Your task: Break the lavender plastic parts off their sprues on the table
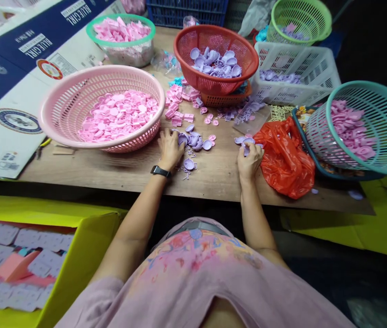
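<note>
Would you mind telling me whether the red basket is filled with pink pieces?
No, the red basket holds lilac round pieces; the pink pieces lie in the pink basket.

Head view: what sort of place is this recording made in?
Probably a small workshop for sorting or assembling plastic parts. The pink basket and red basket hold heaps of same-coloured pieces; the left hand and right hand handle loose purple pieces on the wooden table; flattened printed cartons lie alongside.
</note>
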Demonstrator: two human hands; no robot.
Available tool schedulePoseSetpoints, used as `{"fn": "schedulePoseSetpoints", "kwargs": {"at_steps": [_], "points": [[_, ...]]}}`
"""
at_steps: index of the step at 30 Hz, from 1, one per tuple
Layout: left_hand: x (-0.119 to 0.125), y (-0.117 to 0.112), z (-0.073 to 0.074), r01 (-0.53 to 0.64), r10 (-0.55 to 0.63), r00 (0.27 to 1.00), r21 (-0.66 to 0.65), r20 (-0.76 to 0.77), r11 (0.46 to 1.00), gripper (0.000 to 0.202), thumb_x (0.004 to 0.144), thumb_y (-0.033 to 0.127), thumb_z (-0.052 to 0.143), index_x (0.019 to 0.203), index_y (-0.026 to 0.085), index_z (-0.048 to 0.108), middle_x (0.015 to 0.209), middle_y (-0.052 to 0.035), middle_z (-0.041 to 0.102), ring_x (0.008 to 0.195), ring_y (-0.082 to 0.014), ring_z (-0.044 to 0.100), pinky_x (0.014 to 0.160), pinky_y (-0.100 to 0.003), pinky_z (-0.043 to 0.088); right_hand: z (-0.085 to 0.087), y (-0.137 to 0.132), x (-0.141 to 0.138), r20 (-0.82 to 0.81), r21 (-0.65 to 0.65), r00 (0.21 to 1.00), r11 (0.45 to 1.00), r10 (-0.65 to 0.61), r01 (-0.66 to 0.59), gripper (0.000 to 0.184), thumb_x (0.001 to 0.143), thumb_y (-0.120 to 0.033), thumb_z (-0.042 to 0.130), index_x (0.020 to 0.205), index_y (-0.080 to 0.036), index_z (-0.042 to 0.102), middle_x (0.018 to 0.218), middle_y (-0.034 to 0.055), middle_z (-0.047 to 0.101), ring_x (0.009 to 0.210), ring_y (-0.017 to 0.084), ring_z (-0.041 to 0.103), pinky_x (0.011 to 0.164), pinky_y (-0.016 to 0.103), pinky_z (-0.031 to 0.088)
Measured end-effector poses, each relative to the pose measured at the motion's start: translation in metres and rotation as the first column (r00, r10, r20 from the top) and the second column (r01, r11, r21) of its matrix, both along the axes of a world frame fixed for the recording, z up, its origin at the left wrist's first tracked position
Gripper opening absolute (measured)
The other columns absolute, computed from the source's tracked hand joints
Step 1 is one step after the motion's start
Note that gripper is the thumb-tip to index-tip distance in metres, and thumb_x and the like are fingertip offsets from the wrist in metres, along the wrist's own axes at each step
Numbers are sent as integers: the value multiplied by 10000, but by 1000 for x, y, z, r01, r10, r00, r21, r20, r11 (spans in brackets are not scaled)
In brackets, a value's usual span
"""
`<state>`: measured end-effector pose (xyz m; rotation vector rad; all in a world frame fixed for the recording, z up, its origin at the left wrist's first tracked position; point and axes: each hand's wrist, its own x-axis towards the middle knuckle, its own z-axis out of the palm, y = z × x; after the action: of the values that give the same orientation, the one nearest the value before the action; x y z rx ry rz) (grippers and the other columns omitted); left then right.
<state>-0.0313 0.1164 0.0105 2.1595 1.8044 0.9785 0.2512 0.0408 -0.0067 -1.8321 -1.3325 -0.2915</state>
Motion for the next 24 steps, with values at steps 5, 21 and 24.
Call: {"fn": "schedulePoseSetpoints", "kwargs": {"at_steps": [5,21,24], "points": [[2,-12,4,32,-31,999,38,-31,999,174,754,114,644,896,214,635,1148,-150,598,1146,-401,513,910,-569,442,6,-3,-17,-19,41,993,992,119,-118,164,948,-255,555,989,-185,697,1047,121,662,1032,268,588,1013,481,437],[-25,-71,-1,-19,4,992,125,123,992,138,858,162,548,873,230,667,919,-69,677,928,-246,607,875,-388,475,0,-18,-107,-144,-145,577,560,804,-816,285,926,-180,604,1199,-226,672,1158,104,628,1143,260,575,1033,447,485],[-23,-78,1,-54,28,971,102,239,993,92,838,171,559,841,217,638,874,-46,681,859,-206,632,827,-334,498,-1,-18,-102,-148,-126,579,565,802,-815,212,924,-182,609,1120,-213,681,1111,94,634,1125,252,580,1025,426,485]]}}
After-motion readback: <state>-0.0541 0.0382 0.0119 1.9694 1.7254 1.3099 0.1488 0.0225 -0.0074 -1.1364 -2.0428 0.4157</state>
